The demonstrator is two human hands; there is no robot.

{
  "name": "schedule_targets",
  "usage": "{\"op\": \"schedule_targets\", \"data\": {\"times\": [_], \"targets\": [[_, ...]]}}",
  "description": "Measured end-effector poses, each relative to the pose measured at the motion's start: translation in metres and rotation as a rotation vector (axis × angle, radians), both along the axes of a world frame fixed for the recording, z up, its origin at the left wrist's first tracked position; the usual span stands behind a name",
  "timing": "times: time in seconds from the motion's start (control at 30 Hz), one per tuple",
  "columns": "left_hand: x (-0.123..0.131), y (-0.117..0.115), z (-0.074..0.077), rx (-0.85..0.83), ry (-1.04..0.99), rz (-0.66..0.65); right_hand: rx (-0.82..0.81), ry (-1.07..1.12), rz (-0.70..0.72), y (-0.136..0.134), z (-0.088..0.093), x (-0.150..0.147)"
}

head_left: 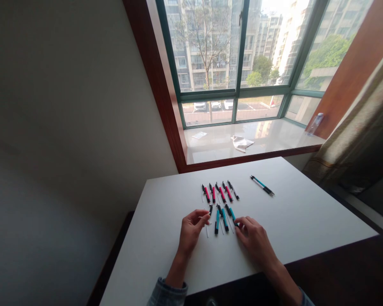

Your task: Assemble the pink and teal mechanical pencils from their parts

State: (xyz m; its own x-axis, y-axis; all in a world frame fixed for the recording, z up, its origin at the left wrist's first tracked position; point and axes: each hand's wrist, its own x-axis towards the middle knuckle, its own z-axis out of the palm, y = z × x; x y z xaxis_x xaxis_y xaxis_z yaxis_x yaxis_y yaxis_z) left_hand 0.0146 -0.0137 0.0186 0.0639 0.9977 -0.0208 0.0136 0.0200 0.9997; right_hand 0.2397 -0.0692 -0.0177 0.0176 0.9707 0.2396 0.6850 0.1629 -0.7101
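Note:
My left hand [193,227] pinches a thin white rod [201,217] above the white table [290,212]. My right hand [253,240] is at the right end of a lower row of teal-and-black pens [221,219], and the lower end of the nearest teal pen [232,214] disappears between its thumb and fingers. Farther away lies a row of several pink-and-black pens [218,192]. Thin white rods [206,230] lie among the pens. A small black pen part [211,209] lies just beyond my left fingertips. To the right lie several pens bunched together [262,185].
The table's far edge meets a white window sill [252,155], which holds a crumpled cloth [241,143], a flat paper packet [199,135] and a plastic bottle [315,124]. A curtain [354,123] hangs at the right, and a wall [67,127] rises at the left.

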Motion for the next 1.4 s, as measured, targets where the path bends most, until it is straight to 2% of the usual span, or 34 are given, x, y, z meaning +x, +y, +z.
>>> {"op": "schedule_targets", "data": {"times": [0.13,0.27,0.4,0.5,0.67,0.83,0.97,1.07,1.2,1.4], "targets": [[0.001,-0.001,0.0,-0.006,0.018,-0.041,0.032,0.042,-0.009,-0.001,0.002,-0.002],[0.002,-0.002,-0.001,-0.015,0.017,-0.114,0.112,0.181,-0.01,0.001,0.017,-0.01],[0.002,-0.004,0.003,-0.02,-0.007,-0.211,0.174,0.314,0.141,0.005,0.034,-0.027],[0.003,-0.007,0.007,-0.02,-0.023,-0.254,0.193,0.374,0.212,0.01,0.039,-0.037],[0.005,-0.009,0.011,-0.025,-0.029,-0.276,0.185,0.453,0.215,0.014,0.041,-0.04],[0.006,-0.01,0.009,-0.024,-0.028,-0.271,0.171,0.479,0.261,0.016,0.046,-0.037],[0.003,-0.009,0.006,0.002,-0.029,-0.237,0.175,0.451,0.239,0.025,0.045,-0.023],[0.001,-0.007,0.006,0.032,-0.02,-0.158,0.203,0.336,0.19,0.036,0.037,-0.005],[-0.001,-0.004,0.006,0.035,0.0,-0.097,0.193,0.14,0.275,0.046,0.026,0.01],[-0.001,-0.001,0.0,0.033,0.006,-0.111,0.156,-0.026,0.321,0.048,0.02,0.01]]}}
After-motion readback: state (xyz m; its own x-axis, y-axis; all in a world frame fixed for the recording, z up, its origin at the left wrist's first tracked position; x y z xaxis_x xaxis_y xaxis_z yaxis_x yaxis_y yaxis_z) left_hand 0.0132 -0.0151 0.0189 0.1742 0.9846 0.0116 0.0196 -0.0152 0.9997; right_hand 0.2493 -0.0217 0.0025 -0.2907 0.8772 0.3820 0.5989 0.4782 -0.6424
